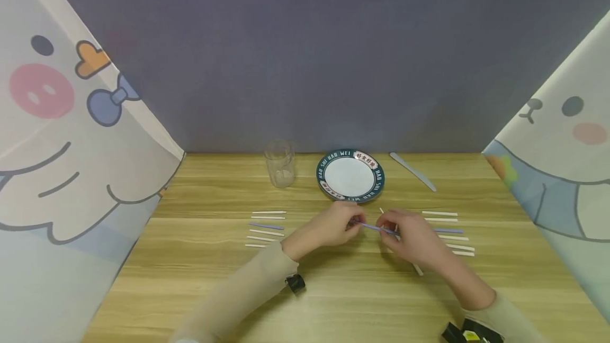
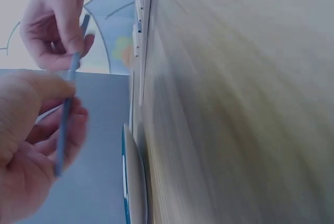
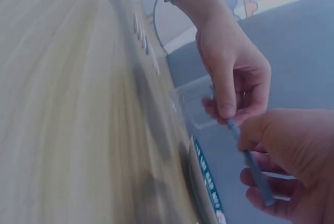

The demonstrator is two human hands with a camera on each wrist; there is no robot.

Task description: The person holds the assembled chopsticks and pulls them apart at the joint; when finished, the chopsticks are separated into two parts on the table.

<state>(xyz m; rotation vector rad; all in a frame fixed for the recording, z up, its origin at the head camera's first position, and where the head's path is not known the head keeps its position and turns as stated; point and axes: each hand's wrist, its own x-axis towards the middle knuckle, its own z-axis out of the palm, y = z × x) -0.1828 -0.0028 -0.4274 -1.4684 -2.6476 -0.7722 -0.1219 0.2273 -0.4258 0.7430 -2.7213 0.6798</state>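
Between both hands, raised above the table, is a thin bluish-purple stick. My left hand pinches it between thumb and fingers on one side. The right hand pinches it a short way along, its thumb and fingertips close to the left ones. In the left wrist view the stick slants past the left thumb, and its far end shows beyond the right hand. The right wrist view shows the stick's other end running across the right fingers. A white stick lies diagonally under the right hand, partly hidden.
Rows of white sticks with one purple stick lie at left and right, the right row partly covered by the hand. Behind stand a clear glass and a green-rimmed plate; a pale knife lies right of the plate.
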